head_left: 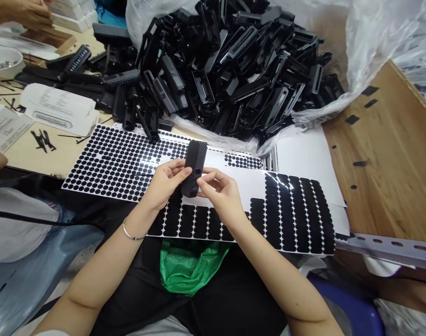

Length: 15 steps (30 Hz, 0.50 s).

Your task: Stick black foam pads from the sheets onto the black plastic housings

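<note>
My left hand [166, 183] grips a black plastic housing [195, 165] with a ribbed face, held upright above the sticker sheets. My right hand [220, 193] is pinched against the housing's right side at its lower half; whether a small pad sits under the fingertips is hidden. Under both hands lies a white sheet of black oblong pads [293, 212], with several columns stripped off. To its left lies a sheet of small round black dots [111, 161].
A big heap of black plastic housings [234, 65] spills from a clear plastic bag [367, 56] at the back. White printed cartons [60, 109] and a white bowl [4, 60] lie at left, where another person's hand [27, 14] works. A green bag [188, 266] sits on my lap. Bare wooden table [391, 154] at right.
</note>
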Available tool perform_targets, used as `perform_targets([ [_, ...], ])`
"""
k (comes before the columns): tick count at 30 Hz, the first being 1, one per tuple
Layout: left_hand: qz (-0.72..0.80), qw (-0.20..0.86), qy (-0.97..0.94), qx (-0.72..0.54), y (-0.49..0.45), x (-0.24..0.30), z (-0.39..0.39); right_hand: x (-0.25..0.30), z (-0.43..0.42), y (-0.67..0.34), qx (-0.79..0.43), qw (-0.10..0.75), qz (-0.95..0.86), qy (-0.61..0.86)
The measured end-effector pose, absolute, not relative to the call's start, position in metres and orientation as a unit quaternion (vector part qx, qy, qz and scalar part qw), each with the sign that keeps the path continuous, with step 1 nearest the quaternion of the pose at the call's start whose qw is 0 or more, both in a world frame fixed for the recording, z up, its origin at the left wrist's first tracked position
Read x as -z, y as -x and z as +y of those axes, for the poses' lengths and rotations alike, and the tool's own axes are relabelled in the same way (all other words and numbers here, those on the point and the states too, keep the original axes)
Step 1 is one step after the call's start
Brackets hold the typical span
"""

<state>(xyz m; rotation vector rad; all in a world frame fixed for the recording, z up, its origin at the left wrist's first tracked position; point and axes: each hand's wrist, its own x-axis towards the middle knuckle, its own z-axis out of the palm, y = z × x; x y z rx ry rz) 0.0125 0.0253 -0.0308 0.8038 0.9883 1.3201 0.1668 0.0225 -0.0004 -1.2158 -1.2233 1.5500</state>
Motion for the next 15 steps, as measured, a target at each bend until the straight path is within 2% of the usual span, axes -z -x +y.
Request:
perform_targets([
  [11, 0.434, 0.610, -0.339, -0.569, -0.0118, 0.0284, 0.0249, 0.0055, 0.0200, -0.1643, -0.567, 0.428, -0.517, 0.478],
  [15, 0.437, 0.615, -0.322, -0.571, -0.0087, 0.0299, 0.0262, 0.0080, 0.0240, -0.1638, -0.524, 0.472, -0.512, 0.490],
])
